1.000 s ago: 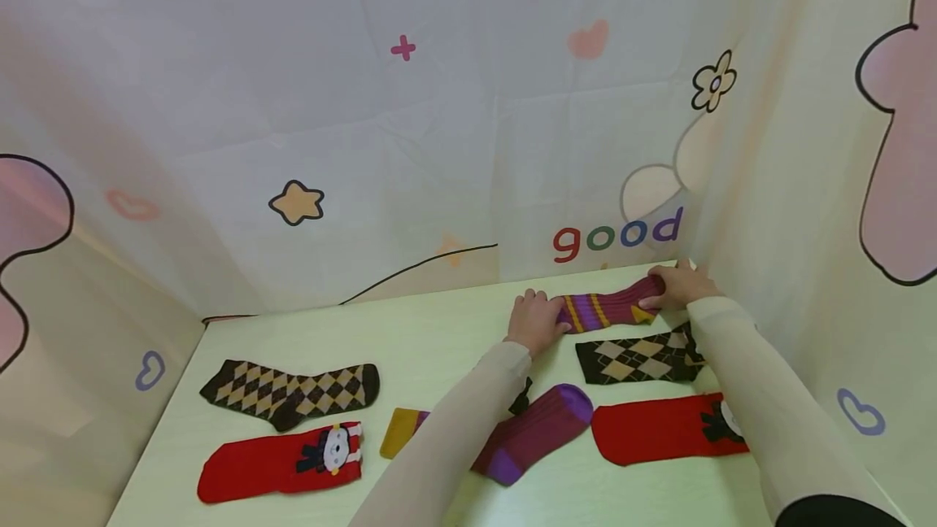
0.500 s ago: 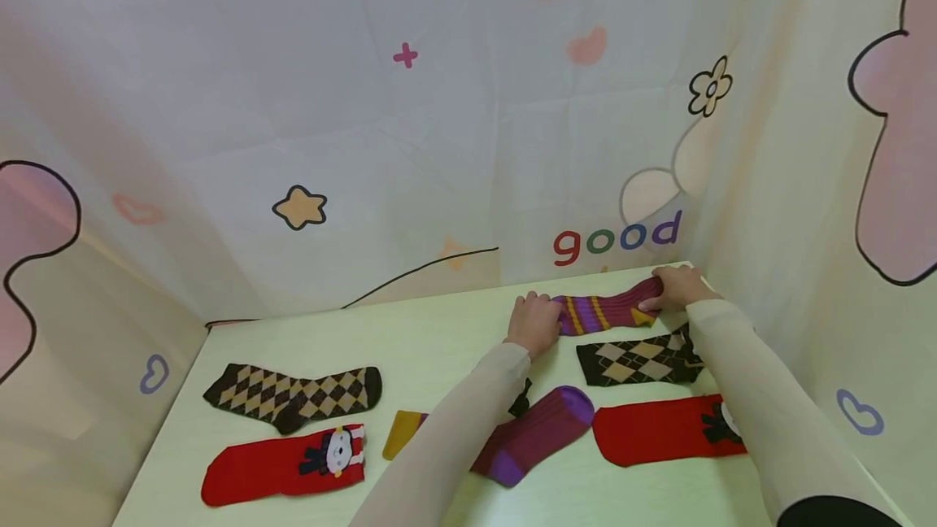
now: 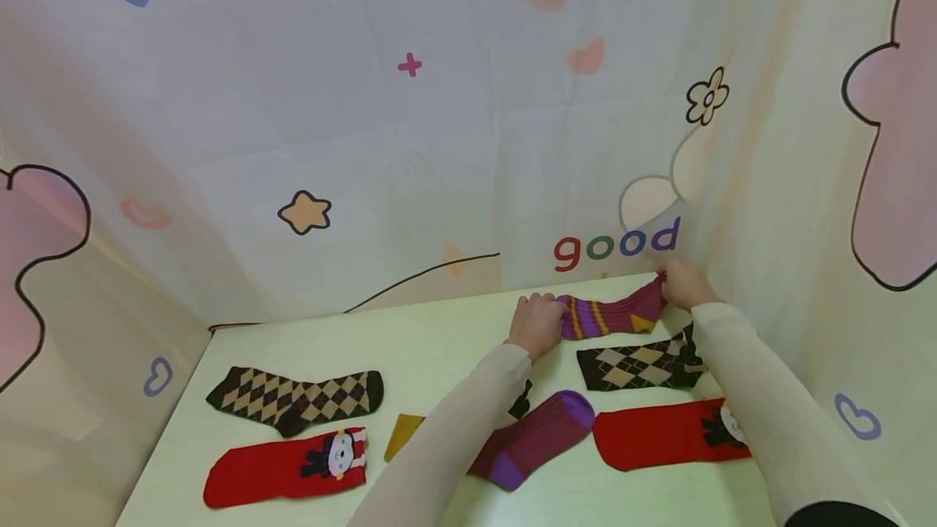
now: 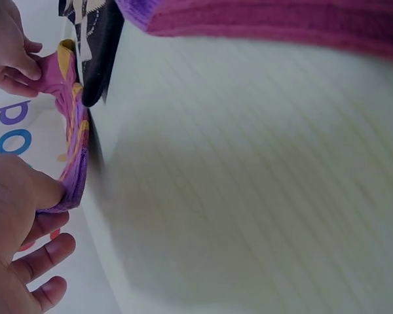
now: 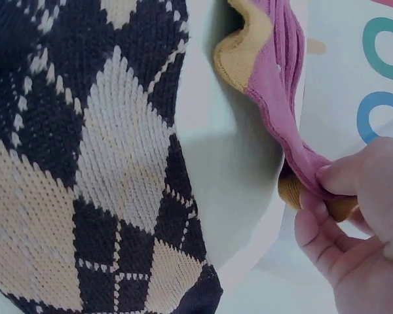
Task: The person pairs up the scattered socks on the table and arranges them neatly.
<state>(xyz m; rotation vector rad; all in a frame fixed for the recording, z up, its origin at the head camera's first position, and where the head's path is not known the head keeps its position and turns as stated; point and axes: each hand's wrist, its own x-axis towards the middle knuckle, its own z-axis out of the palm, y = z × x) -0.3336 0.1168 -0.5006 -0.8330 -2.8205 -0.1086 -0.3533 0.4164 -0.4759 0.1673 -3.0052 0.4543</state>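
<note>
A maroon ribbed sock (image 3: 618,317) with purple and yellow stripes and a yellow heel lies at the back right of the table. My left hand (image 3: 537,324) pinches its purple cuff between thumb and forefinger, the other fingers spread apart in the left wrist view. At the sock's toe end, my right hand (image 3: 686,285) pinches the fabric; a mustard toe tip (image 5: 344,207) peeks out beneath the thumb in the right wrist view. The sock's toe end looks slightly raised. Just in front of it lies a dark argyle sock (image 3: 637,364), partly behind my right sleeve.
A red sock (image 3: 651,433) lies nearer on the right. In the middle, a maroon sock with purple heel and toe (image 3: 542,437) is partly under my left sleeve. Another argyle sock (image 3: 300,398) and red sock (image 3: 263,472) lie left. A printed curtain (image 3: 410,145) backs the table.
My right fingers have gone from lying over the toe end to pinching its tip, and that end is drawn up a little. The left hand stays at the cuff. The head view tilts slightly upward.
</note>
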